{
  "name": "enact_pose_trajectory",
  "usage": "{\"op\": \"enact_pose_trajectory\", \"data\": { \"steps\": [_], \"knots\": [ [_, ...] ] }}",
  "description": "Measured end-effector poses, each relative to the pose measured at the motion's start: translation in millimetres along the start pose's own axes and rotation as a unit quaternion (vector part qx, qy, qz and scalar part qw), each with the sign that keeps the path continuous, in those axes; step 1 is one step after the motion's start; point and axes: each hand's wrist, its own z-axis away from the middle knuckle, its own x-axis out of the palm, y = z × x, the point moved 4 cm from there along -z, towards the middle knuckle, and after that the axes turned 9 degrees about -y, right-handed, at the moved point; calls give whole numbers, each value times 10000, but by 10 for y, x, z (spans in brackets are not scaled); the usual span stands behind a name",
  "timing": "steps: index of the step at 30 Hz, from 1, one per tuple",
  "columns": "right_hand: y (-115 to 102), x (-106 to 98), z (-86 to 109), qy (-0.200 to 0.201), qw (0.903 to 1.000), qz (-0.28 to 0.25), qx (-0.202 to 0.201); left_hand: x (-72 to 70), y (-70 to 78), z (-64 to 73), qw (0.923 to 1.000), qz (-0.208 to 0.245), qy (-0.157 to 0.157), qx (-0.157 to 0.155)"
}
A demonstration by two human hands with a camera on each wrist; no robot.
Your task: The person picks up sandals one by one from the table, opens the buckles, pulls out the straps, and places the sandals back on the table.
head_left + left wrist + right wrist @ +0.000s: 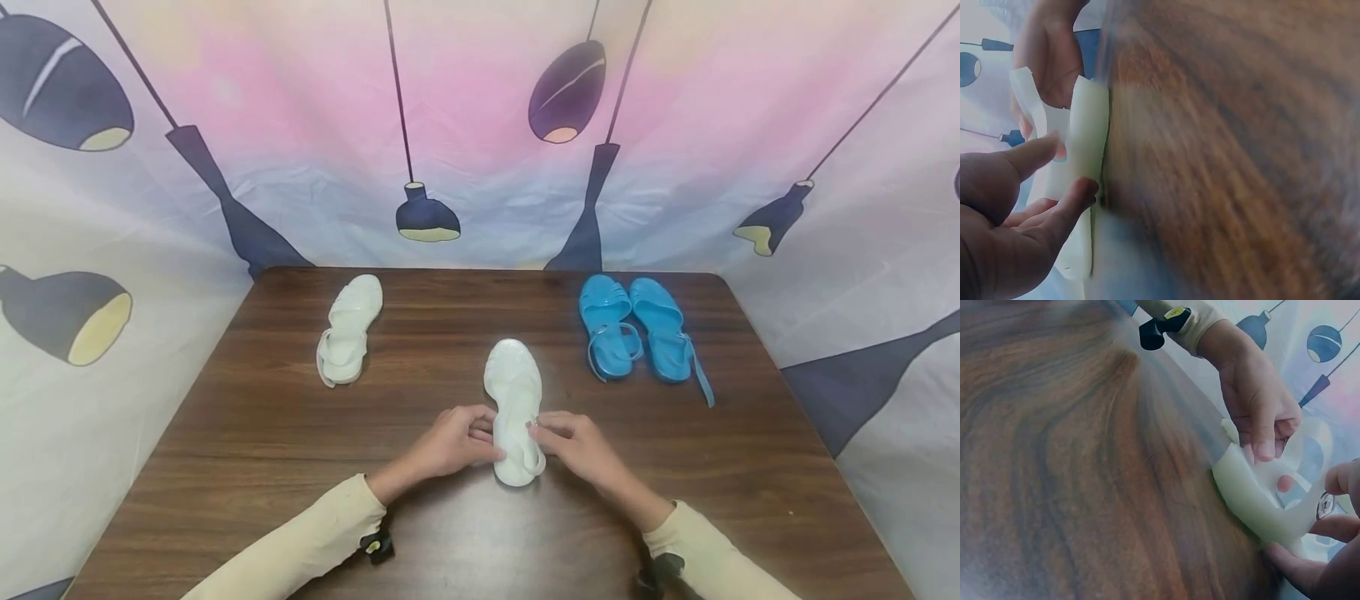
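Probably light, bendy and slick, the white sandal (516, 404) near the middle of the surface (247, 450) seems best held by its heel (516, 476), our left hand (452, 437) gripping alongside, our right hand (577, 443) pinching its strap (1302, 510)

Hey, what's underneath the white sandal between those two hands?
The brown wood-grain table lies under the white sandal; the patch directly beneath is covered and can't be seen.

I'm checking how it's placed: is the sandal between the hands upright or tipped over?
Upright: the sandal shows its inside to the head view, and both wrist views show its sole against the table.
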Motion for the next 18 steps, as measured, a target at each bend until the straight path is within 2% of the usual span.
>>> {"op": "enact_pose_trajectory", "data": {
  "steps": [11,18],
  "knots": [
    [-30,28,12,12,9938,-1101,143,-1,7,23,9990,402,170,105],
    [-90,16,-40,220,9896,-1418,94,-78,69,31,9987,240,357,276]
  ]
}}
